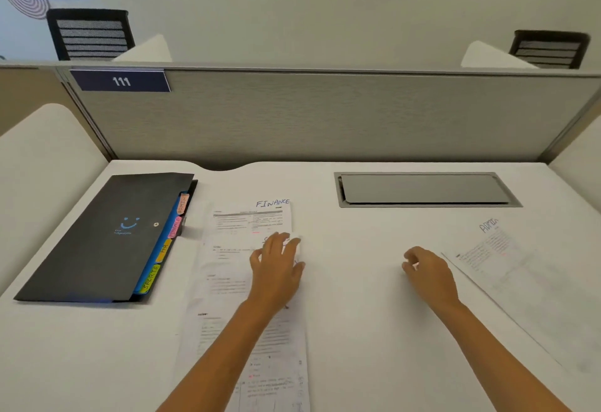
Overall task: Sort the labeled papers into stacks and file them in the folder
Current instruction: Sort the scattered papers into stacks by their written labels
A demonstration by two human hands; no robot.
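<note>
A black folder [97,236] with a blue smiley lies shut at the left of the white desk [357,314], coloured tabs reading ADMIN, FINANCE, HR and SPORTS along its right edge. Right of it lies a stack of papers [227,297]; the top sheet is marked FINANCE. My left hand [276,265] rests on this stack, fingertips curled around the right edge of a sheet. A paper marked ADMIN [520,281] lies at the right, turned at an angle. My right hand [429,271] hovers just left of it, fingers loosely curled, holding nothing.
A grey cable hatch [426,188] is set into the desk at the back right. A grey partition [325,119] with a plate numbered 111 closes the back. White side panels flank the desk, and two black chairs stand beyond the partition.
</note>
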